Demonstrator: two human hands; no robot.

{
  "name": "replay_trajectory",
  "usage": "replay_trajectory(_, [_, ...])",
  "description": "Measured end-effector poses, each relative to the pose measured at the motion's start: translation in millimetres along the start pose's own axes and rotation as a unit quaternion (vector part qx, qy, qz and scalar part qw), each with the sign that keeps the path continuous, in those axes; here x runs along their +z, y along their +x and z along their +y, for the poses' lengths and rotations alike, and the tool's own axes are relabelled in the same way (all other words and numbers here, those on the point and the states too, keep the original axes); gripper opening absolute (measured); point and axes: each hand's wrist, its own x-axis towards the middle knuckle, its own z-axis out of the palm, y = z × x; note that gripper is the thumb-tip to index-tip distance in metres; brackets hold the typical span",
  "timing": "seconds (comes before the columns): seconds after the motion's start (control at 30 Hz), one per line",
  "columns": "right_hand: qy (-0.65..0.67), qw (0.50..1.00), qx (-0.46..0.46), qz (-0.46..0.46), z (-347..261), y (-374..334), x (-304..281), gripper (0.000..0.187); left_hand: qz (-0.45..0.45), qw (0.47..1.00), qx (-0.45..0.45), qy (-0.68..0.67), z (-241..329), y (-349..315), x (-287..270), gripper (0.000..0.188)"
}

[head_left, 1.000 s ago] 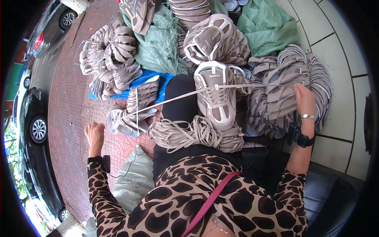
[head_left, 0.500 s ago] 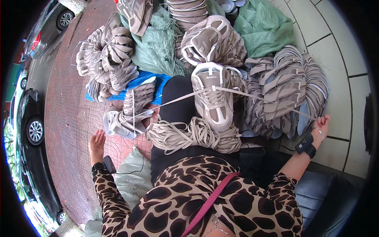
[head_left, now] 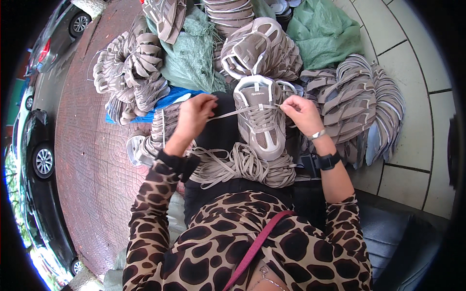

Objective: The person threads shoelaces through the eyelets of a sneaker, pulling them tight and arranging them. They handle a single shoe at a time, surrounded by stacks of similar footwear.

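Note:
A beige and brown sneaker point(head_left: 262, 119) stands upright on my lap, toe toward me. A flat beige shoelace point(head_left: 230, 114) is threaded through its upper holes. My right hand point(head_left: 305, 115) pinches the lace close to the shoe's right side. To the left of the shoe, my left hand point(head_left: 194, 116) is raised with its fingers curled together. The lace's left end runs to this hand's lower edge; its grip there is hidden. Below the toe, a bundle of loose beige laces point(head_left: 242, 167) lies across my thighs.
Strung stacks of shoe uppers stand at the right point(head_left: 354, 102), far left point(head_left: 128, 63) and behind the sneaker point(head_left: 272, 48). Green woven sacks point(head_left: 325, 36) lie among them. A blue sheet point(head_left: 179, 97) is under the left stacks. Parked cars point(head_left: 43, 160) line the left side.
Both hands have come inward from far out at the sides to the shoe. My right hand has gone from the lace's far end to a spot near the eyelets. The left hand's fingers have curled.

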Motion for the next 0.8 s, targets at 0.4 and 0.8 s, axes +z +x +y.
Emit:
replay_trajectory(0.4, [-0.153,0.981,-0.116,0.036,-4.1,15.8,16.1,0.013,0.007,0.991,0.045,0.129,20.4,-5.4,48.4,0.009])
replay_trajectory(0.8, [-0.187,0.964,-0.184,0.051,-2.5,13.8,26.2,0.012,0.031,0.977,0.126,0.167,33.2,-9.6,59.0,0.007])
